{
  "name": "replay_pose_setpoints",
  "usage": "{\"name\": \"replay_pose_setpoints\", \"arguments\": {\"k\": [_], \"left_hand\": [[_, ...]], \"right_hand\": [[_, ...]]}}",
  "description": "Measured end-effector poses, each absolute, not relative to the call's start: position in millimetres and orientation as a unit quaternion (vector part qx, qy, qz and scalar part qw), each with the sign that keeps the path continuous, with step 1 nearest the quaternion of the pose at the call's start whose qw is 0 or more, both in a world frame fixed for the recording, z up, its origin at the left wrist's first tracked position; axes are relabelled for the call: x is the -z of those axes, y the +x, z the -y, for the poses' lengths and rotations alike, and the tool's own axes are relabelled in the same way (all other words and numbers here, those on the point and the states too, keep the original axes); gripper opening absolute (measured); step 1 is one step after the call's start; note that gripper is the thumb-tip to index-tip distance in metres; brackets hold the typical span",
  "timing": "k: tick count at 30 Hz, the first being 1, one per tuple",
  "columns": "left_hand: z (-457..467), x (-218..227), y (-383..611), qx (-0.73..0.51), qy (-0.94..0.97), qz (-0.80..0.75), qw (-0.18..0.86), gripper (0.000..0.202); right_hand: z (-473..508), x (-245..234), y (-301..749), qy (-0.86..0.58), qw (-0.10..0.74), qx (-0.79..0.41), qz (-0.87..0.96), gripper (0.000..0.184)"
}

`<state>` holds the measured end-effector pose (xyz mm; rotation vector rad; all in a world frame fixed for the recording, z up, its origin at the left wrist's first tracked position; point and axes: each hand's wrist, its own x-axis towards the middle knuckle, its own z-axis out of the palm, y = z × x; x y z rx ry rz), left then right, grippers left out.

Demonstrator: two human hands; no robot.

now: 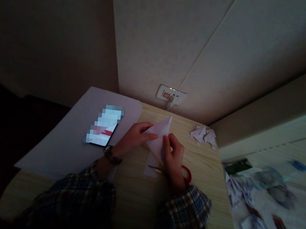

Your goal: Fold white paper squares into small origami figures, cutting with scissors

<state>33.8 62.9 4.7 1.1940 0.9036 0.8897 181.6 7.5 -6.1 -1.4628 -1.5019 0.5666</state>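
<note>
A white sheet of paper [161, 134], folded to a pointed shape, lies on the light wooden table [136, 201]. My left hand [135, 137] pinches its left edge, fingers closed on the paper. My right hand [174, 158] presses and grips the paper's right side with closed fingers. Under my right hand lie red-handled scissors [187, 174], their blades pointing left. A watch sits on my left wrist. Both sleeves are plaid.
A lit phone [104, 127] rests on a large white sheet [65, 144] at the left. Several folded paper pieces [204, 135] lie at the table's far right corner. A wall socket [171, 95] is behind. Paper scraps litter the surface [256, 201] to the right.
</note>
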Motion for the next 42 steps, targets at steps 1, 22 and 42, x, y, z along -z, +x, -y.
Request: {"name": "replay_pose_setpoints", "arguments": {"k": [1,22,42], "left_hand": [[-62.9,-4.2,34.1,-0.391,0.525,-0.399,0.642,0.032],[-62.2,-6.7,34.0,-0.387,0.547,-0.399,0.626,0.029],[-60.6,-4.1,33.0,-0.428,0.507,-0.421,0.619,0.030]], "right_hand": [[-7.4,6.2,181.4,-0.597,0.465,-0.233,0.611,0.032],[-8.8,10.3,178.7,-0.585,0.457,-0.265,0.615,0.031],[-9.5,10.1,177.5,-0.563,0.427,-0.303,0.640,0.036]]}}
